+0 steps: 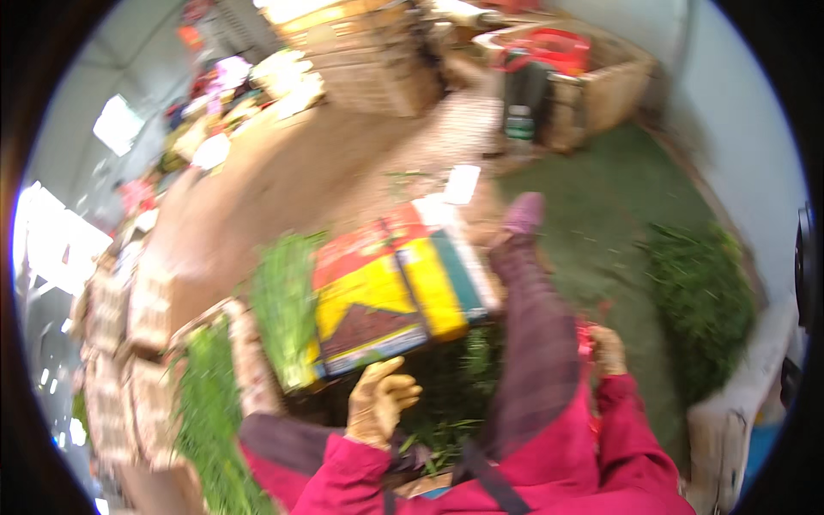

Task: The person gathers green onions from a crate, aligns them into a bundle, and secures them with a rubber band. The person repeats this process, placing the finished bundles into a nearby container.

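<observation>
My left hand, in a tan glove, hovers just before the near edge of a yellow, red and green printed sheet. Its fingers are loosely bent and hold nothing. A bunch of long green stalks, like chives or scallions, rests along the sheet's left end. My right hand, gloved too, is low beside my right thigh, against some red plastic strips. Blur hides whether its fingers grip them. Loose dark greens lie between my legs, below the sheet.
A carton with more long greens stands at my left, near stacked packages. Loose greens lie on a green floor mat at right. Farther off are a plastic bottle, an open carton and stacked boxes.
</observation>
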